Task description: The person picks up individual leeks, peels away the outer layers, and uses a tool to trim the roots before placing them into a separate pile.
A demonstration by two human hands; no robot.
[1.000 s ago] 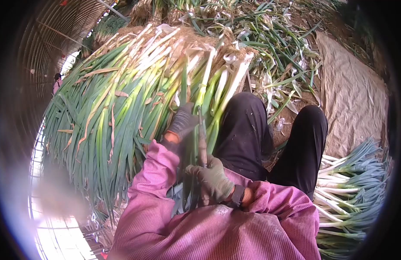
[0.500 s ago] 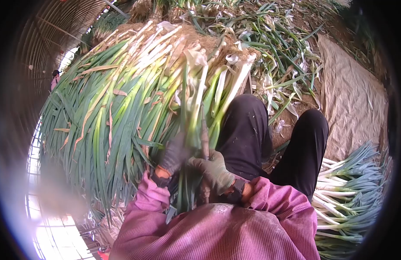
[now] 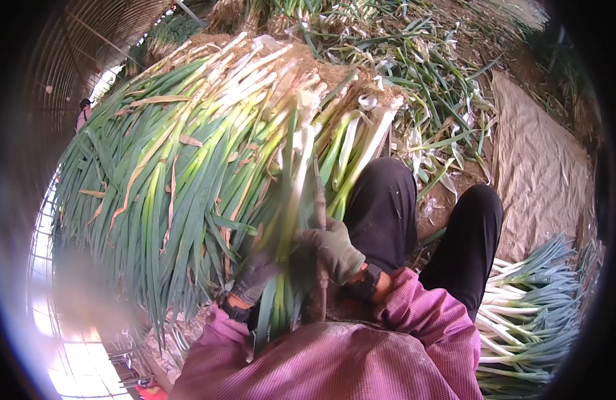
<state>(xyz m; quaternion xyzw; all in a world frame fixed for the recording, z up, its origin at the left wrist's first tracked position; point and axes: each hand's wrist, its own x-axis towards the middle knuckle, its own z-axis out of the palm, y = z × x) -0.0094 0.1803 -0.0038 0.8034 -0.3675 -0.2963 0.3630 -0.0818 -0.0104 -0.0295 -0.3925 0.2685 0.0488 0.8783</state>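
A large heap of long green onions point(image 3: 188, 153) lies at left and centre, white root ends up and green leaves hanging down. My left hand point(image 3: 253, 277), in a dark glove, is closed around something I cannot make out at the leaves; blur hides its fingertips. In a grey-green glove, my right hand point(image 3: 336, 252) is wrapped round a thin brownish stick-like tool point(image 3: 320, 207) that stands nearly upright in front of my body. An onion stalk point(image 3: 300, 177) rises between the hands, its white end near the heap's roots.
Trimmed leaves and peelings point(image 3: 434, 87) cover the ground at the upper right, beside a brown cloth sheet point(image 3: 538, 160). A pile of cleaned onions point(image 3: 521, 313) lies at the lower right, past my knees point(image 3: 468, 227). Another person point(image 3: 83, 115) is far off at the left.
My left hand has moved down and slightly left. My right hand has shifted slightly right and up with the tool. The view has tilted a little.
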